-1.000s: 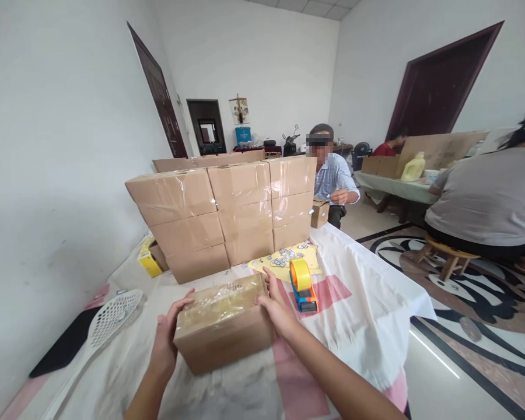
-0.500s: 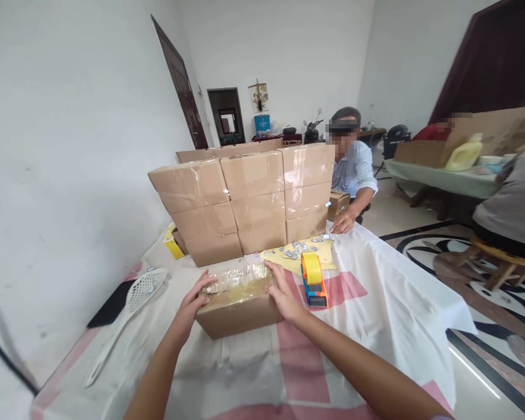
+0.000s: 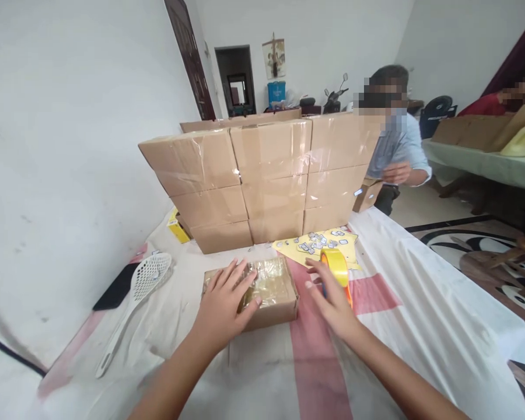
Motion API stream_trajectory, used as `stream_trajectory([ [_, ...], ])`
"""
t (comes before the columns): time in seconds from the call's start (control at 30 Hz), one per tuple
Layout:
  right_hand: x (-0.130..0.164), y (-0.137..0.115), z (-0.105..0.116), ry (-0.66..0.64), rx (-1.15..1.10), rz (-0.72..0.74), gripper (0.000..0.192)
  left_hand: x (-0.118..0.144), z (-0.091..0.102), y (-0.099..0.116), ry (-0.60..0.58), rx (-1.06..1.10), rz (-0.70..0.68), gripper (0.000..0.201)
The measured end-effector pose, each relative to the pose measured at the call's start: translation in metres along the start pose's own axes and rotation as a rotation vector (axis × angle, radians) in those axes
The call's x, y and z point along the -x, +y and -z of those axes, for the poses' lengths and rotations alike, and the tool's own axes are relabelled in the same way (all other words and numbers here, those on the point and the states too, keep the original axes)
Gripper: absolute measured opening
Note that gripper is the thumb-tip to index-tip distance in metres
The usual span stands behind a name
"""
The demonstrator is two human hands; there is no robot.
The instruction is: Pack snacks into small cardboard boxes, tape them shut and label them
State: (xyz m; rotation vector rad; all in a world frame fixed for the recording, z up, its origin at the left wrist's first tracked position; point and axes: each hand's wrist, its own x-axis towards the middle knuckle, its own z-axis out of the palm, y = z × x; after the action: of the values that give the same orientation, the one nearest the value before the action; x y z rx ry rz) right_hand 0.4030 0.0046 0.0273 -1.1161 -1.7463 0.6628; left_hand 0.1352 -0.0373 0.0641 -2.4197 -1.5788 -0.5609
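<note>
A small cardboard box (image 3: 271, 291) with clear tape over its top lies on the cloth before me. My left hand (image 3: 227, 300) rests on the box's top, fingers spread. My right hand (image 3: 332, 297) is off the box, beside the tape dispenser (image 3: 335, 265) with its yellow roll; its fingers are apart and partly cover the dispenser, and I cannot tell whether they touch it. Behind the box stands a stack of taped cardboard boxes (image 3: 271, 175). Between them lies a yellow sheet (image 3: 297, 248) strewn with small pale pieces.
At left, a white slotted skimmer (image 3: 151, 280) lies near a black flat object (image 3: 116, 287). A yellow box (image 3: 178, 227) sits by the stack's left end. Across the table a person in a light blue shirt (image 3: 405, 140) is beside another carton (image 3: 367, 195). The white-and-pink tablecloth (image 3: 402, 350) hangs over the right edge.
My right hand has left the box's side and moved right to the tape dispenser. The left hand has shifted onto the box's top. The other person's hand has lifted from the table.
</note>
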Motion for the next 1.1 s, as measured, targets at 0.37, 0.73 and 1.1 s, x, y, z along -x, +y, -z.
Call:
stream_trajectory([
  [0.37, -0.047, 0.054, 0.093, 0.115, 0.239, -0.556, 0.051, 0.01, 0.005, 0.012, -0.028, 0.067, -0.125, 0.027],
  [0.73, -0.03, 0.061, 0.052, 0.1, -0.283, -0.637, 0.038, 0.005, 0.003, 0.002, 0.005, 0.056, -0.124, 0.026],
  [1.1, -0.013, 0.073, 0.025, 0.16, -0.564, -0.504, 0.057, 0.027, -0.032, 0.02, 0.361, 0.163, -0.479, 0.032],
])
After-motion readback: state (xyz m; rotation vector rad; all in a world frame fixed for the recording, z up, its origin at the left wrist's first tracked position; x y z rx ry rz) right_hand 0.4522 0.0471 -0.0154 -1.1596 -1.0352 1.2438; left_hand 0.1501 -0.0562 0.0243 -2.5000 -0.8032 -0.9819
